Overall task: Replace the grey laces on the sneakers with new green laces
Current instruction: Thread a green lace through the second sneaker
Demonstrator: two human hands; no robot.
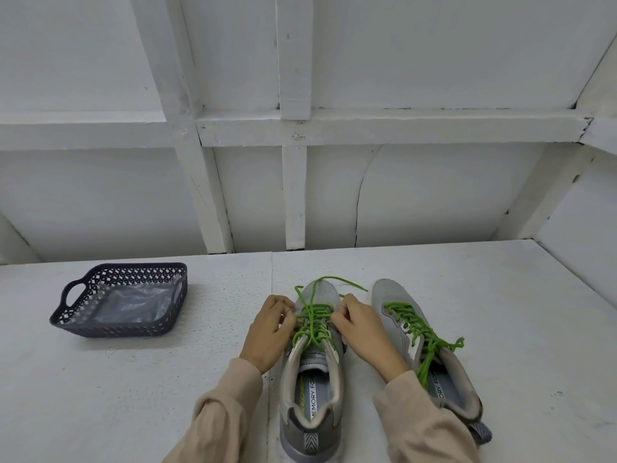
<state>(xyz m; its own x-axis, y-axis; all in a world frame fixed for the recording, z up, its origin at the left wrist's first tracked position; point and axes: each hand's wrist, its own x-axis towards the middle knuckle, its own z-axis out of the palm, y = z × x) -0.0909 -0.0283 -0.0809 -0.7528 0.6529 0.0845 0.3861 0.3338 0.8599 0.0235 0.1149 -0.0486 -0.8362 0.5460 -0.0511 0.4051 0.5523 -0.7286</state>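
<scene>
Two grey sneakers stand side by side on the white table, toes pointing away from me. The left sneaker [312, 372] has a green lace [312, 320] threaded through its eyelets, with loose ends looping over the toe. My left hand [268, 332] pinches the lace at the shoe's left side. My right hand [362, 329] pinches it at the right side. The right sneaker [394, 305] carries a green lace [422, 339] laced up, its ends trailing over the tongue and off to the right.
A dark perforated plastic basket [66, 317] with handles sits at the left of the table and holds clear plastic wrapping [133, 302]. White wall framing rises behind the table's far edge.
</scene>
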